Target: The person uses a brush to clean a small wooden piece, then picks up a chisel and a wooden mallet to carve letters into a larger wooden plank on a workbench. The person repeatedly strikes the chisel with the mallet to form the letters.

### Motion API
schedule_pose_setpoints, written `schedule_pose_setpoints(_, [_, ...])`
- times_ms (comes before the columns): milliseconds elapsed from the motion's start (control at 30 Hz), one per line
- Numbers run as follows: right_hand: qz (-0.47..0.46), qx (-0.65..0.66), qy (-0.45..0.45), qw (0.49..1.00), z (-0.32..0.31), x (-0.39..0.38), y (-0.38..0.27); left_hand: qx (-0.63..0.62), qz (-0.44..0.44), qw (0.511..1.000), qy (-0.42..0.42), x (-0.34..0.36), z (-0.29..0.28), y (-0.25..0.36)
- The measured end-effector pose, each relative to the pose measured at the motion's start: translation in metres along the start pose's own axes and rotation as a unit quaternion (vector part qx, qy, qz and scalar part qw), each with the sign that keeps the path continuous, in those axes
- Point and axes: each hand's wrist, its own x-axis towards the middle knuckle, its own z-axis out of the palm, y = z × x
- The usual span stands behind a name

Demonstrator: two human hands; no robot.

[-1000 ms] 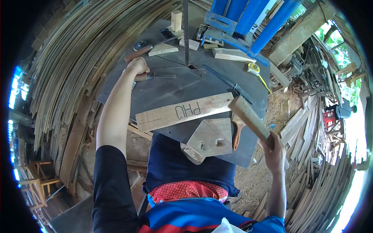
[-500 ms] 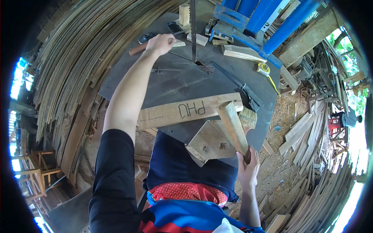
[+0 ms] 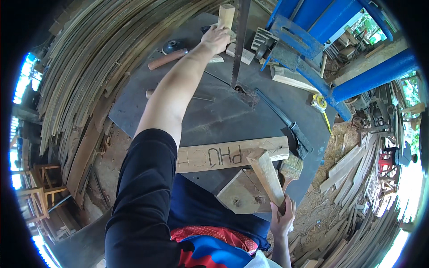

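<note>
Dark saw table [image 3: 214, 120]; stacked timber [image 3: 89, 58] behind.

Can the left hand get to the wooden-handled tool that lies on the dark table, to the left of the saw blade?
Probably yes. The left hand rests on a small wood block close by, and the wooden-handled tool lies uncovered on the table, on the hand's side of the saw blade.

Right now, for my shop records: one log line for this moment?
left hand: reaching small pale wood block | right hand: gripping tapered wooden piece | grey metal saw table
</note>
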Motion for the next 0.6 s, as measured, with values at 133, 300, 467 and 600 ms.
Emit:
schedule_pose_setpoints(133, [0.045, 0.014, -0.015, 0.999, -0.005, 0.008, -0.005, 0.016, 0.100, 0.993, 0.054, 0.014, 0.026, -0.018])
schedule_pose_setpoints(300, [0.027, -0.003, 0.022, 0.999, 0.004, 0.003, 0.002, -0.128, 0.011, 0.972, 0.196, -0.010, 0.019, 0.003])
schedule_pose_setpoints(467, [0.008, 0.007, 0.022, 1.000, 0.003, 0.006, -0.006, -0.299, -0.094, 0.909, 0.276, -0.170, -0.018, 0.017])
schedule_pose_setpoints(600, [0.010, 0.021, 0.035, 0.999, 0.004, 0.008, -0.006, -0.452, -0.108, 0.875, 0.133, -0.256, -0.018, 0.030])
